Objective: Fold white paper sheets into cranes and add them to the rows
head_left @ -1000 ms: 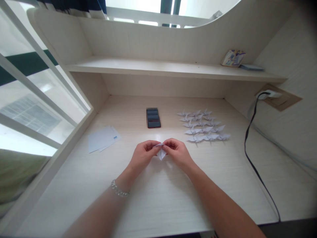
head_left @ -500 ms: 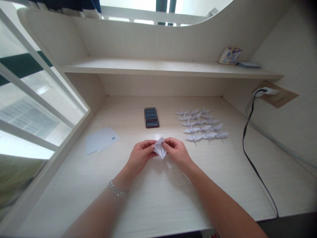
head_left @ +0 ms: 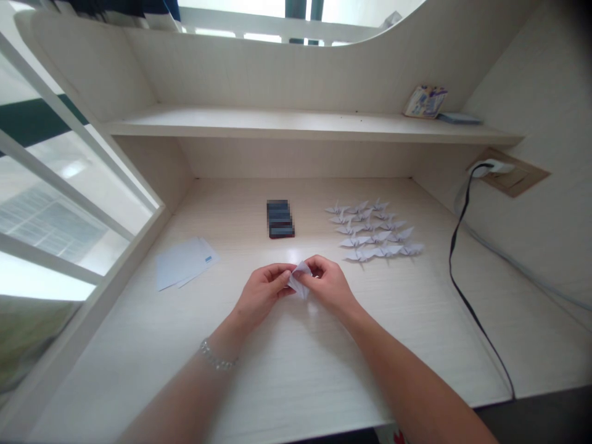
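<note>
A small folded white paper [head_left: 300,285] is held between both hands above the middle of the desk. My left hand [head_left: 264,288] pinches its left side, thumb on the near face. My right hand [head_left: 329,285] grips the right side, with the thumb lying across the front of the paper. Parts of the folds are covered by the fingers. Beyond and to the right, several folded paper cranes [head_left: 374,237] stand in rows. Flat white paper sheets [head_left: 181,266] lie overlapping on the left, one bearing a small blue mark.
A dark phone-like object [head_left: 280,219], its face blurred, lies behind the hands. A black cable [head_left: 457,280] runs from the wall socket [head_left: 513,172] down the desk's right side. Above is a shelf [head_left: 259,123] holding a colourful packet [head_left: 425,102]. White slats [head_left: 55,163] border the left.
The right thumb has moved left across the paper, and the paper's top now leans over instead of pointing up in an open diamond. The view has shifted slightly.
</note>
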